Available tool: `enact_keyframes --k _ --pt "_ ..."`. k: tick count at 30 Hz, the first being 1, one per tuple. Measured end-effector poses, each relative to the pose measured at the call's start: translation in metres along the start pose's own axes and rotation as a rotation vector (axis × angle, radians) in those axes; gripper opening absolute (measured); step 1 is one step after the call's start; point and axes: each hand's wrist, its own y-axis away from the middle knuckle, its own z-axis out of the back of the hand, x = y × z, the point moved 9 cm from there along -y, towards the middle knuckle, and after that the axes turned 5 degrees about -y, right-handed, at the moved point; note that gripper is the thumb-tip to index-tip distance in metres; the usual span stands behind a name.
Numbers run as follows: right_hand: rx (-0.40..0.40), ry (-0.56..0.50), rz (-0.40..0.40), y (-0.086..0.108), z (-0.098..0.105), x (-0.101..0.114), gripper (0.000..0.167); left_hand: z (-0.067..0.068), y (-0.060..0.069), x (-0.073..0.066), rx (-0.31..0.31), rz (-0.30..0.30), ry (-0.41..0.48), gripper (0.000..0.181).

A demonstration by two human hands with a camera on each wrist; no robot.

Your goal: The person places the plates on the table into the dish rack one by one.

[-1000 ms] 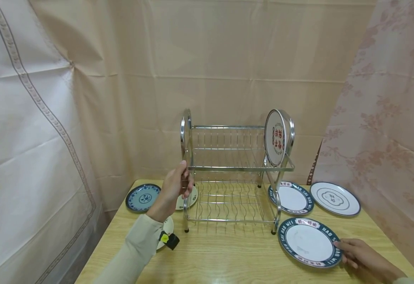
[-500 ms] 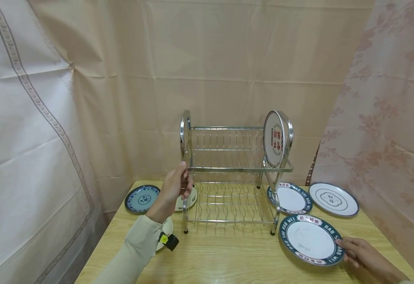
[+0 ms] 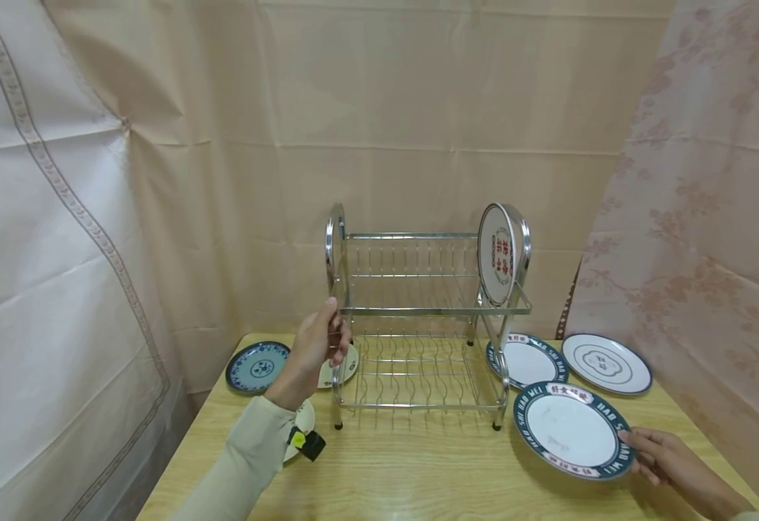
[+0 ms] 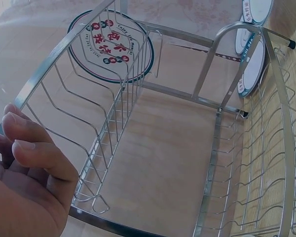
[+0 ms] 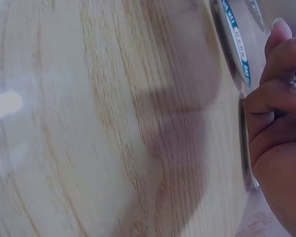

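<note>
In the head view my right hand (image 3: 672,459) pinches the right rim of a white plate (image 3: 571,430) with a dark green lettered border. This plate is tilted and held just above the table, right of a two-tier metal dish rack (image 3: 418,311). My left hand (image 3: 307,354) holds the rack's upper front rail at its left end; the left wrist view shows the fingers (image 4: 44,158) curled at that rail. At the right end of the upper tier a round dish with red characters (image 3: 499,253) stands on edge. The right wrist view does not show the pinched rim.
Behind the held plate lie another green-bordered plate (image 3: 529,360) and a white plate with a grey emblem (image 3: 607,365). On the left are a blue patterned plate (image 3: 258,367) and two cream plates, partly hidden by my left arm. Cloth curtains (image 3: 392,94) surround the wooden table (image 3: 412,470).
My right hand has raised the green-bordered plate a little off the table and away from me. My left hand stays at the rack. The head view has shifted slightly.
</note>
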Motion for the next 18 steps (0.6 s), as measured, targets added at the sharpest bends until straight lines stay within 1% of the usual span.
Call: enact_keyframes --k 3,10,14,18 --pt "0.0 -0.012 0.033 0.002 0.0 0.004 0.034 0.0 0.0 0.0 0.002 -0.002 -0.002 0.051" --pt "-0.029 -0.02 0.127 0.006 0.003 0.015 0.037 0.001 0.001 0.0 0.0 0.005 0.0 0.051" --pt "-0.024 -0.065 0.181 0.008 0.003 0.021 0.036 0.001 0.001 0.0 0.004 0.006 0.004 0.051" --pt "-0.009 -0.082 0.232 0.011 0.0 0.029 0.037 0.0 0.001 0.001 0.008 0.007 0.006 0.05"
